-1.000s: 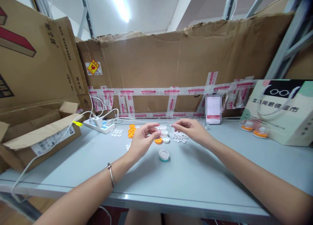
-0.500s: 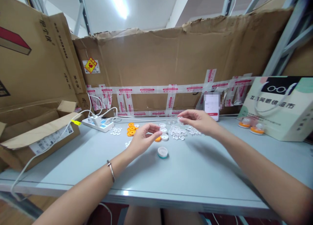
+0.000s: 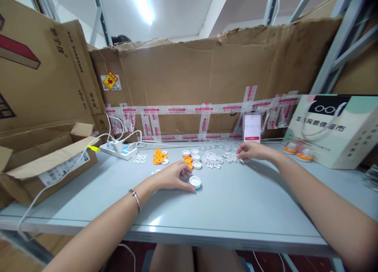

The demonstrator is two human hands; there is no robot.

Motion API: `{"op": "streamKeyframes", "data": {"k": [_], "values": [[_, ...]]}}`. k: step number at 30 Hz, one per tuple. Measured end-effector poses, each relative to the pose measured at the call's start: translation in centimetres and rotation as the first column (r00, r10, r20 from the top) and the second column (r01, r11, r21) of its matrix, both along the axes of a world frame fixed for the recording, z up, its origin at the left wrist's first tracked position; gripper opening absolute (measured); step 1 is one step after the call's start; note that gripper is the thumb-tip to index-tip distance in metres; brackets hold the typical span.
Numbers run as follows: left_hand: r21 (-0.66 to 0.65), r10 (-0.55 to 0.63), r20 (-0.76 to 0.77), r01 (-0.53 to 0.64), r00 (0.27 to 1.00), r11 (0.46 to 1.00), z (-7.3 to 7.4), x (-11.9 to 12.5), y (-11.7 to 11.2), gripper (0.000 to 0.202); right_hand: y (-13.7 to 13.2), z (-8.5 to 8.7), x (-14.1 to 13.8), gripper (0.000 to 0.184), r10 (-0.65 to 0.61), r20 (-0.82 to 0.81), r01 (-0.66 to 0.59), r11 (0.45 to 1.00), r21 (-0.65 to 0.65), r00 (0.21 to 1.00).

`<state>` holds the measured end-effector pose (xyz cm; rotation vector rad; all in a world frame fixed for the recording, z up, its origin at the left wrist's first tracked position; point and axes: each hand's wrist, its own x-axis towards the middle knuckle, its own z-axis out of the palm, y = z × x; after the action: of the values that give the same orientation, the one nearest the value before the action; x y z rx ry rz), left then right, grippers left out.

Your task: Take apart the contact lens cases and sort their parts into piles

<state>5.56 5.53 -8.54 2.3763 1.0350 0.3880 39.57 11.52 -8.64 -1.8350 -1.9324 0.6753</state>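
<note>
My left hand (image 3: 171,176) is low over the table, thumb and fingers apart. Its thumb tip is at the near left side of a round white cup with a teal base (image 3: 195,182); whether they touch I cannot tell. Just beyond the fingers stand several round white caps (image 3: 197,165) and orange caps (image 3: 188,165). My right hand (image 3: 251,151) is at a pile of small white plastic pieces (image 3: 230,158), fingertips drawn together; what is between them is hidden. A second pile of white openwork pieces (image 3: 212,160) lies to its left.
Orange rings (image 3: 158,157) and small white discs (image 3: 139,158) lie left, near a power strip (image 3: 125,151). A phone (image 3: 252,128) leans at the back. Clear-topped orange containers (image 3: 304,156) stand by a paper bag (image 3: 327,142). An open carton (image 3: 44,157) sits far left.
My left hand has come down and nearer, to the teal-based cup. My right hand has moved right and down, from the clear parts at the back to the right-hand pile of white pieces.
</note>
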Motion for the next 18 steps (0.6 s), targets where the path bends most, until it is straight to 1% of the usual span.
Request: {"op": "streamKeyframes", "data": {"k": [3, 5, 6, 7, 9, 12, 14, 16, 18], "values": [[0.007, -0.014, -0.001, 0.014, 1.0, 1.0, -0.3, 0.2, 0.0, 0.047, -0.1, 0.6, 0.0, 0.027, -0.068, 0.049, 0.066, 0.997, 0.048, 0.996], [0.013, -0.028, -0.001, 0.028, 1.0, 1.0, -0.4, 0.3, 0.0, 0.045, -0.7, 1.4, -0.9, 0.033, -0.082, 0.024, 0.079, 0.992, 0.103, 0.996], [0.016, -0.037, 0.002, 0.037, 0.999, 0.999, -0.4, 0.4, 0.0, 0.044, -1.2, 1.9, -1.8, 0.035, -0.054, -0.021, 0.056, 0.991, 0.125, 0.998], [0.018, -0.046, 0.01, 0.046, 0.999, 0.999, -0.4, 0.4, 0.0, 0.043, -1.8, 2.2, -2.9, 0.037, 0.004, -0.086, 0.009, 0.99, 0.142, 0.996], [0.024, -0.056, 0.031, 0.055, 0.998, 0.998, -0.4, 0.5, 0.0, 0.04, -3.2, 2.6, -5.7, 0.038, 0.175, -0.212, -0.147, 0.979, 0.144, 0.961], [0.039, -0.06, 0.068, 0.058, 0.996, 0.998, -0.8, 0.7, 0.1, 0.034, -5.2, 1.7, -10.2, 0.038, 0.386, -0.254, -0.361, 0.922, 0.142, 0.887], [0.047, -0.054, 0.101, 0.05, 0.993, 0.998, -1.2, 0.8, 0.3, 0.032, -6.1, 0.6, -12.5, 0.039, 0.466, -0.216, -0.438, 0.883, 0.168, 0.858], [0.047, -0.041, 0.134, 0.035, 0.99, 0.998, -1.7, 0.9, 0.4, 0.033, -6.6, -0.4, -13.8, 0.038, 0.503, -0.153, -0.475, 0.86, 0.189, 0.85], [0.053, -0.017, 0.162, 0.009, 0.987, 0.999, -2.0, 1.1, 0.5, 0.034, -6.8, -1.0, -14.3, 0.035, 0.495, -0.125, -0.469, 0.862, 0.193, 0.86]]}}
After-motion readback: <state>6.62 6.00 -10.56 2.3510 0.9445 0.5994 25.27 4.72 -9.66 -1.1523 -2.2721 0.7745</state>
